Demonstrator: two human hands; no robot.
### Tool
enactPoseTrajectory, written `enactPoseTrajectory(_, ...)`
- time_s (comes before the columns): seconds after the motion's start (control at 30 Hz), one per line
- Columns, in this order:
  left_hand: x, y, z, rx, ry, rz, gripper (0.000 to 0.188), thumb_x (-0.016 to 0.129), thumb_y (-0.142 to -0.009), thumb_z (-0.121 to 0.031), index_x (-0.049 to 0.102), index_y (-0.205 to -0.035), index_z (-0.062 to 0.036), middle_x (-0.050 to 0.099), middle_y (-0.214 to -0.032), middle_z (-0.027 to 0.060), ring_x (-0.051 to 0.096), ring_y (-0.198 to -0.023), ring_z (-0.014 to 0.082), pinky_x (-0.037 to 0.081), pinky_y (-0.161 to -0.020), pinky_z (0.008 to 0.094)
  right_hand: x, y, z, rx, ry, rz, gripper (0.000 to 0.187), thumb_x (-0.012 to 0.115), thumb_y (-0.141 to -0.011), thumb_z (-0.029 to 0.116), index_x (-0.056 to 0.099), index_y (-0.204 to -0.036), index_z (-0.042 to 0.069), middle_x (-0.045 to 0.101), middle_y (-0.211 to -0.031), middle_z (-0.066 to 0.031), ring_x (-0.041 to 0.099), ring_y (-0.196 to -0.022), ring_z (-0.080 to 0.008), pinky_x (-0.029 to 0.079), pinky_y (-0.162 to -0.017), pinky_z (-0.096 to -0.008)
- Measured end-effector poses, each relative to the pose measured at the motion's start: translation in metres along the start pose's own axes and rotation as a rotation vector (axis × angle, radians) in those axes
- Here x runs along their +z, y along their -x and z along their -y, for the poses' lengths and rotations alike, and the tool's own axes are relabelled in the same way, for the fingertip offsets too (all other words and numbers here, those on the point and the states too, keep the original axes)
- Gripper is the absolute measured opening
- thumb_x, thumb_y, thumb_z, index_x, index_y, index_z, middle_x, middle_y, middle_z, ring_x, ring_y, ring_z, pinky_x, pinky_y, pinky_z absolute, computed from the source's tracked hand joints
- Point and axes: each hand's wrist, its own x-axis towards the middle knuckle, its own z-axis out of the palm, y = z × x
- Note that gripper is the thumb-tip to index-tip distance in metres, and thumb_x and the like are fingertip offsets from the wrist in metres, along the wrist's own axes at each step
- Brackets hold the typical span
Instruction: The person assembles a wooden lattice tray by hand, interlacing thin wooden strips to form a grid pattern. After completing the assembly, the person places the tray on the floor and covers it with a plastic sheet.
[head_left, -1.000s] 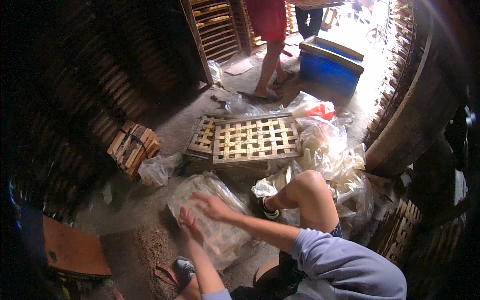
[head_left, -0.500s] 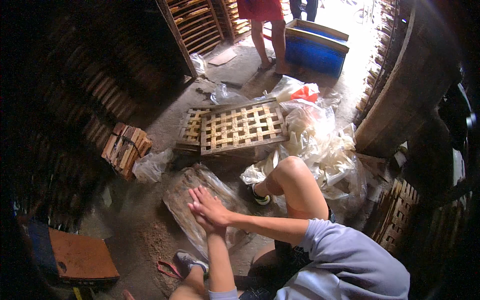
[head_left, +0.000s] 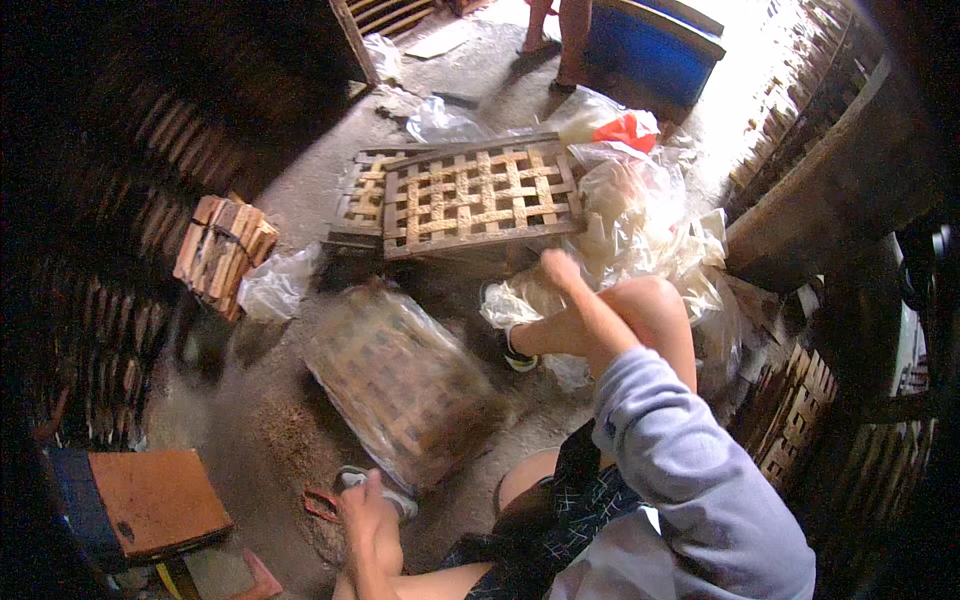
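In front of me on the floor lies a flat lattice panel (head_left: pixel 395 385) wrapped in clear plastic. My right hand (head_left: pixel 561 268) is at the near right corner of a wooden-framed woven lattice tray (head_left: pixel 480 195), beside a heap of thin whitish plastic sheets (head_left: pixel 640 225). Its fingers look curled in; whether they hold anything is not visible. My left hand (head_left: pixel 362 497) is low by my left shoe (head_left: pixel 403 503), beside red-handled pliers (head_left: pixel 320 505); its fingers are not distinct. Another tray (head_left: pixel 362 195) lies partly under the woven one.
A strapped bundle of wood pieces (head_left: pixel 220 250) and a crumpled clear bag (head_left: pixel 280 283) lie to the left. At the lower left stands a brown-topped box (head_left: pixel 160 495). Another person's legs (head_left: pixel 572 40) are beside a blue bin (head_left: pixel 650 50). Slatted panels (head_left: pixel 790 410) stand at the right.
My hands, together above the plastic-wrapped panel before, have parted. The right went forward and right toward the plastic heap; the left dropped back to my left shoe. The view has tilted down.
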Motion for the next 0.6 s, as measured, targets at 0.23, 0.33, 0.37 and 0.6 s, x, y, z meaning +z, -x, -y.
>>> enactPoseTrajectory(0.23, 0.017, -0.008, -0.006, 0.224, 0.207, -0.002, 0.039, 0.047, -0.104, -0.028, 0.061, -0.128, 0.0000, 0.071, -0.105, 0.0180, 0.068, -0.088, 0.0307, 0.052, -0.081, 0.0412, -0.167, -0.083, 0.011, -0.256, 0.319, 0.112, 0.040, 0.067, -0.084, 0.031, 0.067, -0.117, 0.007, 0.072, -0.105, -0.0171, 0.070, -0.097, -0.0361, 0.055, -0.084, -0.0470)
enactPoseTrajectory(0.33, 0.017, -0.026, -0.021, 0.355, -0.043, 0.258, 0.041, 0.057, -0.097, -0.025, 0.060, -0.131, -0.0028, 0.065, -0.120, 0.0243, 0.061, -0.111, 0.0424, 0.048, -0.096, 0.0446, -0.201, -0.081, -0.038, -0.193, 0.245, -0.123, 0.046, 0.070, -0.083, 0.031, 0.064, -0.120, 0.006, 0.068, -0.113, -0.0192, 0.065, -0.107, -0.0369, 0.052, -0.092, -0.0475)
enactPoseTrajectory(0.37, 0.017, -0.033, -0.030, 0.369, -0.083, 0.360, 0.041, 0.059, -0.095, -0.024, 0.061, -0.130, -0.0035, 0.063, -0.124, 0.0260, 0.058, -0.117, 0.0442, 0.047, -0.099, 0.0449, -0.203, -0.081, -0.056, -0.197, 0.330, -0.182, 0.046, 0.072, -0.082, 0.031, 0.064, -0.119, 0.006, 0.065, -0.120, -0.0189, 0.061, -0.115, -0.0369, 0.049, -0.098, -0.0484)
enactPoseTrajectory(0.6, 0.030, -0.035, -0.026, 0.386, -0.053, 0.376, 0.045, 0.058, -0.097, -0.032, 0.059, -0.133, -0.0056, 0.065, -0.119, 0.0246, 0.062, -0.110, 0.0416, 0.048, -0.094, 0.0463, -0.064, 0.013, -0.138, 0.158, 0.310, -0.092, 0.093, 0.082, -0.073, 0.039, 0.037, -0.147, 0.007, 0.031, -0.153, -0.0246, 0.022, -0.146, -0.0419, 0.023, -0.117, -0.0597)
